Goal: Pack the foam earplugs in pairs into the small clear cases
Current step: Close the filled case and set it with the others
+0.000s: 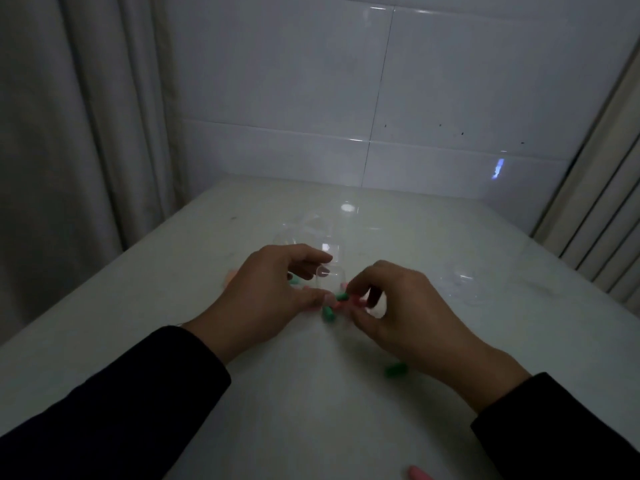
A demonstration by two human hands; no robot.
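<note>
Two hands meet mid-surface: left hand [273,292] grips a small clear plastic case [327,273], right hand [391,306] pinches a green foam earplug [342,296] just beside it. Another green earplug [396,370] lies near the right wrist on the pale surface [173,289].

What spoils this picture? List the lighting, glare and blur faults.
Head view: dim overall, colours muted; bright glare spots on the tiled wall and on the table; the clear cases nearly vanish against the table; wide-angle bending at the curtain; the earplugs between the hands look soft.
</note>
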